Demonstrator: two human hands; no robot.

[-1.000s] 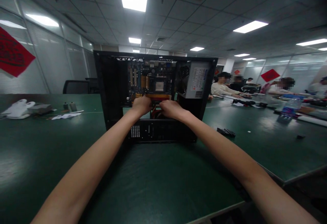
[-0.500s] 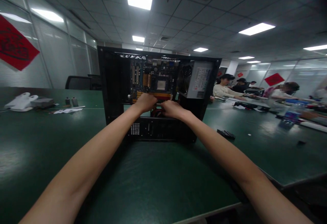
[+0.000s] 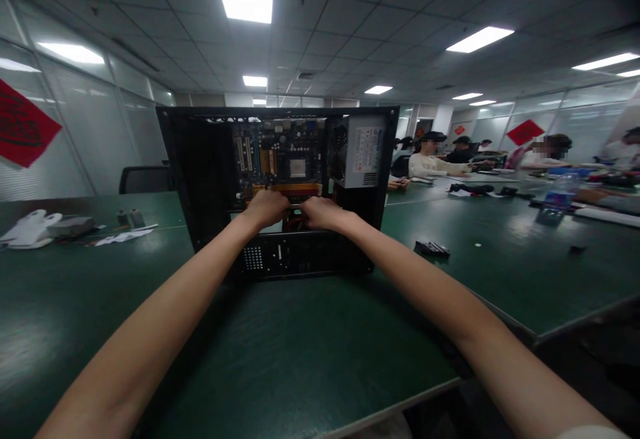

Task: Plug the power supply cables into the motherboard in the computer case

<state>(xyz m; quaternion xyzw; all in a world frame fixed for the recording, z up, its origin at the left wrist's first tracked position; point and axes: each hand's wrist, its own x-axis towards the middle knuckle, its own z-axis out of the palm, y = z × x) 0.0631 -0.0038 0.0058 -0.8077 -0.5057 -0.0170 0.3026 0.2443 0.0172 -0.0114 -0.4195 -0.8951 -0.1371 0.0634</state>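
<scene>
A black computer case (image 3: pixel 177 179) stands on the green table with its open side facing me. Inside it, the motherboard (image 3: pixel 283 140) carries a square processor (image 3: pixel 298 168), and a silver power supply (image 3: pixel 363 152) sits at the upper right. Both my hands reach in at the board's lower edge, just below the orange and red memory slots (image 3: pixel 306 189). My left hand (image 3: pixel 267 209) is closed, knuckles toward me. Close beside it, my right hand (image 3: pixel 321 213) is closed too, with dark cables (image 3: pixel 294 223) between them. What the fingertips grip is hidden.
At the left lie a white plastic bag (image 3: pixel 33 227), a grey box (image 3: pixel 73 226), small bottles (image 3: pixel 135 217) and paper (image 3: pixel 124 236). A black part (image 3: pixel 432 249) lies right of the case. Several people sit farther right, near a water bottle (image 3: pixel 559 197).
My view has turned a little to the right, so the case and table items appear farther left. Both hands stay closed at the same spot inside the case.
</scene>
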